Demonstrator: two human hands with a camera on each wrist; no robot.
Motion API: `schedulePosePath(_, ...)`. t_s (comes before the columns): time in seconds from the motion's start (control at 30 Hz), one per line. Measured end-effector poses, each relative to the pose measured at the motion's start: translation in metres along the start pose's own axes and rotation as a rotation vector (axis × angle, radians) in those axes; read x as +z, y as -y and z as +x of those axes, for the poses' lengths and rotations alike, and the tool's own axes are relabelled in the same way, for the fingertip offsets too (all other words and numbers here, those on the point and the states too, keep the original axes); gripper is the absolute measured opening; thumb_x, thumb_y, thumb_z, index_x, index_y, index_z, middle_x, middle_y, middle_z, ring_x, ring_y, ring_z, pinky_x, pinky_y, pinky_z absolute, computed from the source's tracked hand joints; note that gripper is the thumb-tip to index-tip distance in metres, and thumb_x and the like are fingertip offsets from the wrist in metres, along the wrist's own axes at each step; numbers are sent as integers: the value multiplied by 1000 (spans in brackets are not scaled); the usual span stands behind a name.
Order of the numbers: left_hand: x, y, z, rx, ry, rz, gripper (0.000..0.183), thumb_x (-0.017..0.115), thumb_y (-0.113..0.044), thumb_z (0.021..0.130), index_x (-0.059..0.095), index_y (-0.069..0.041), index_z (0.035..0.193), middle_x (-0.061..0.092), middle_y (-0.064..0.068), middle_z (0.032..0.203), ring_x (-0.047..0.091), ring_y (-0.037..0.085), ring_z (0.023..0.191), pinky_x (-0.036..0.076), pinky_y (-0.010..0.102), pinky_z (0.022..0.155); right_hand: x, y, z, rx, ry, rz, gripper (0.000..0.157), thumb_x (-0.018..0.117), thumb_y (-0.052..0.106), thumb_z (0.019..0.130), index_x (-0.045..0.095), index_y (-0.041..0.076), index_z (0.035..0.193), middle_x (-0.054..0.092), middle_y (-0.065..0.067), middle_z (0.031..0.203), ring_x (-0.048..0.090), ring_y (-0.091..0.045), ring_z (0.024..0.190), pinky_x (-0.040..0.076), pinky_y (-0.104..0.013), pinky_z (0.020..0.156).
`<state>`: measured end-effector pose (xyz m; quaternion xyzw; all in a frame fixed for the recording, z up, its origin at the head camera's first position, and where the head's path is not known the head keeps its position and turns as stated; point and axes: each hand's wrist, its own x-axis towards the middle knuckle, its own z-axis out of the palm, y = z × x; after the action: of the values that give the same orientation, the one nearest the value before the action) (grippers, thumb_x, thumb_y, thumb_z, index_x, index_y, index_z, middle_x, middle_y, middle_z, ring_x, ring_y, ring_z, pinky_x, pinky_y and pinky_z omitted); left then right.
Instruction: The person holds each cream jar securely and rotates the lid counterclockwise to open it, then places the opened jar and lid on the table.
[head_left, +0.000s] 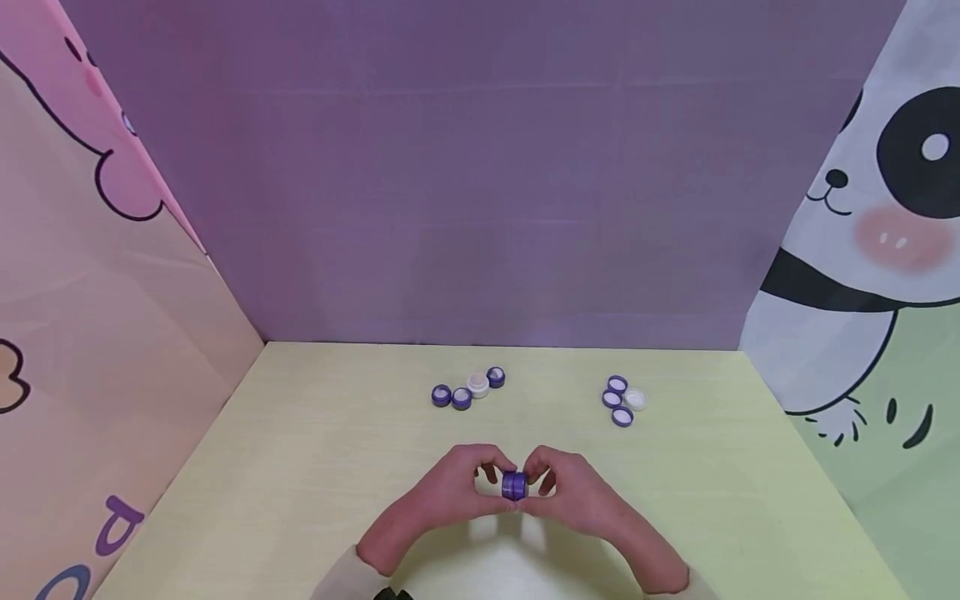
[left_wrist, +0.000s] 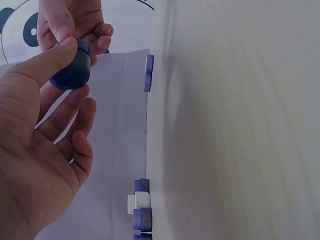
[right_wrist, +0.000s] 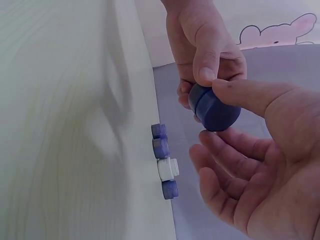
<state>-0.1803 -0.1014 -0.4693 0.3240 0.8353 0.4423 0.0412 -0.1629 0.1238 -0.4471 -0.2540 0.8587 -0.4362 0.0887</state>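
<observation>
Above the table, in the head view, a small purple jar is held on its side, its purple lid against its right end. My left hand pinches the jar between thumb and forefinger. From the other side my right hand grips the lid the same way, its thumb along the top edge in the right wrist view. The remaining fingers of both hands curl loosely below. A seam shows between lid and jar in the right wrist view.
Beyond the hands stand several purple jars and one white jar, lidless, in a close group. Farther right lie several purple lids and a white lid. A purple wall rises behind the pale table.
</observation>
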Motion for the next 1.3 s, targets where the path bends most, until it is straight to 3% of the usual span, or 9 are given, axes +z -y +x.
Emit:
schedulePosePath(0.2,0,2,0,17,4,-6,30,83,-35,77,68,-28,102,64,-19,94,61,14,84,48,38,74,2,2,0,-32,2,36,32,81,21,81,58,13,102,62,4,91,60,-11,70,52,-27,61)
schedulePosePath(0.4,-2,1,0,18,14,-10,30,83,-31,78,67,-29,103,64,-19,96,62,15,85,48,39,74,3,3,0,-46,-1,48,20,74,24,88,62,14,101,64,8,91,60,-12,73,51,-27,59)
schedulePosePath(0.7,-3,0,-1,-14,23,-2,32,84,-31,77,68,-26,104,64,-18,95,62,18,85,48,38,75,1,0,-2,-37,-15,41,25,77,17,84,63,12,104,64,6,95,60,-13,72,51,-27,60)
schedulePosePath(0.87,-6,2,0,-25,-3,13,33,81,-29,81,66,-24,110,63,-17,98,62,15,85,48,33,76,-8,0,-3,-49,-28,5,29,74,15,86,67,7,113,65,4,100,60,-12,73,51,-27,61)
schedulePosePath(1.03,-9,0,0,-30,-14,20,40,79,-27,83,65,-17,120,64,-16,100,62,17,86,50,32,75,-22,1,-5,-17,-51,-4,26,75,15,86,66,7,109,65,7,92,60,-12,74,51,-28,59)
schedulePosePath(1.3,-8,0,1,-5,12,28,36,79,-27,83,68,-18,116,63,-17,97,62,15,86,50,31,79,-34,-3,-8,24,-117,-16,30,78,9,81,64,8,107,65,3,95,61,-12,74,51,-28,58)
